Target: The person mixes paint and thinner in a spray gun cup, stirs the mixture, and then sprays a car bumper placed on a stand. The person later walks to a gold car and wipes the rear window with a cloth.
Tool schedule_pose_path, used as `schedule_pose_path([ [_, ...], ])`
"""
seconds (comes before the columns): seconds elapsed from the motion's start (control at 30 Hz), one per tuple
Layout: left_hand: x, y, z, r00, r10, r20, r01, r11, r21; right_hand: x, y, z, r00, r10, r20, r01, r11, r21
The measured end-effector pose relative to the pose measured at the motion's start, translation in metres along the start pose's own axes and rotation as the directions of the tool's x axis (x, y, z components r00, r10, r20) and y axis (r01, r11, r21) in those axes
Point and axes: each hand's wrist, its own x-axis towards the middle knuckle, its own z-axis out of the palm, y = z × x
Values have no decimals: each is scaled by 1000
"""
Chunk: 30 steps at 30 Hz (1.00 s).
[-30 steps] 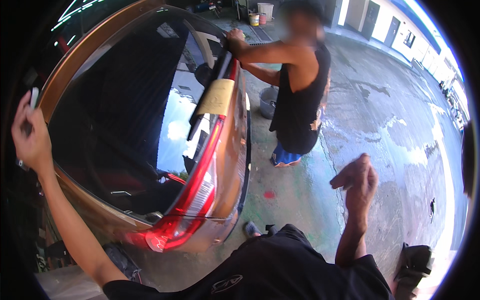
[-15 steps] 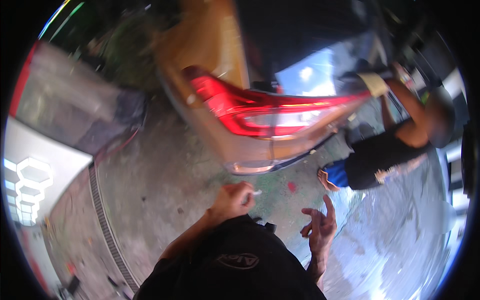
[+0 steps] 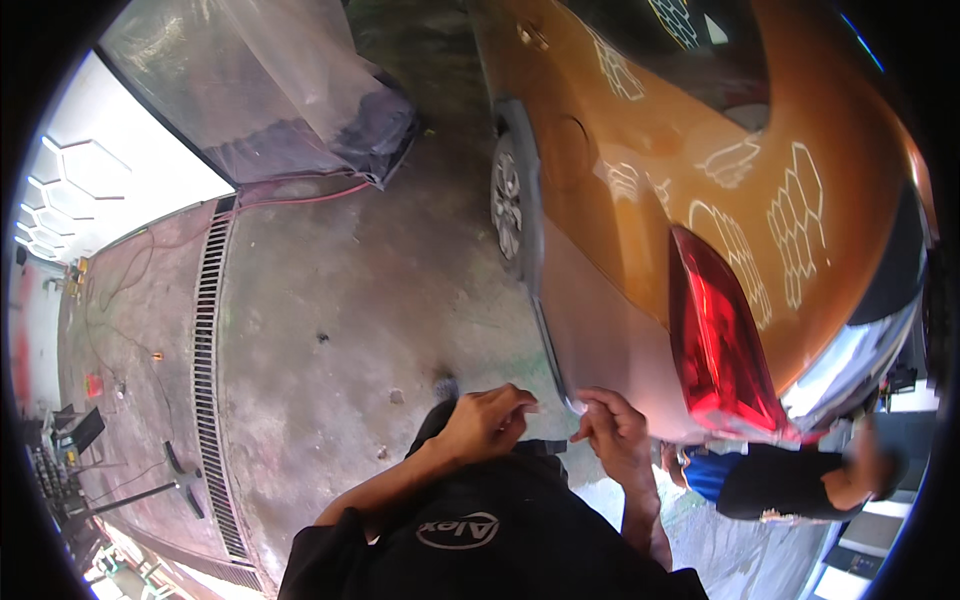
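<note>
My left hand [image 3: 487, 422] is closed in front of my waist, its fingers pinching a small pale scrap [image 3: 531, 407]; too little of it shows to name it. To its right my right hand [image 3: 613, 430] has loosely bent fingers, thumb and index finger apart, with no object clearly visible in them. A gap separates the two hands. Just beyond the right hand is the lower rear corner of an orange car [image 3: 610, 330]. The car's red tail light [image 3: 720, 345] lies further right.
A co-worker in a black shirt [image 3: 790, 482] is at the car's rear on the right. Clear plastic sheeting [image 3: 270, 90] hangs at the far left. A drain grate [image 3: 208, 340] crosses the concrete floor [image 3: 310, 400], with a red hose [image 3: 310, 197] near its far end.
My view has swung from the car's rear to its side, so the car now sits further right. My right hand's fingers have bent inward and come nearer my left hand.
</note>
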Motion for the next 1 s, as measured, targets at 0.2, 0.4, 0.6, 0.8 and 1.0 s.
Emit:
schedule_pose_path([
  [0.2, 85, -71, -152, 976, -106, -191, 109, 994, 2, 174, -71, 109, 980, -179, 81, 194, 950, -244],
  [0.4, 228, -140, -227, 977, 41, -211, -37, 999, 20, 352, -81, 146, 999, -32, 37, 25, 982, 189],
  [0.6, 392, -203, -322, 969, 134, -209, -75, 961, 265, 567, -151, 177, 931, -84, 354, 53, 994, 96],
  [0.8, 519, -278, -408, 869, -4, -494, 36, 998, 55, 743, -245, 210, 875, -184, 448, 171, 983, 69],
  [1.0, 674, -381, -486, 922, -179, -344, 60, 942, -329, 935, -281, 225, 897, -263, 356, 239, 965, 110],
])
